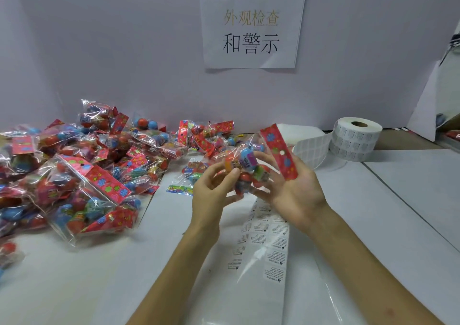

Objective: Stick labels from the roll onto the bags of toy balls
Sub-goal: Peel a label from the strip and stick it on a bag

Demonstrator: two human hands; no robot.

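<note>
A clear bag of toy balls (245, 167) with a red flowered header card is held above the table between both hands. My left hand (209, 192) grips its left side, thumb pressed on the balls. My right hand (291, 195) holds it from the right, fingers curled under the balls and against the header. The label roll (356, 141) stands at the back right. Its backing strip (265, 245), with several printed labels on it, runs down the table beneath my hands.
A big heap of bagged toy balls (82, 170) covers the table's left side, with more bags (204, 138) at the back centre. A paper sign (251, 25) hangs on the back wall. A white partition (423, 110) stands at the right.
</note>
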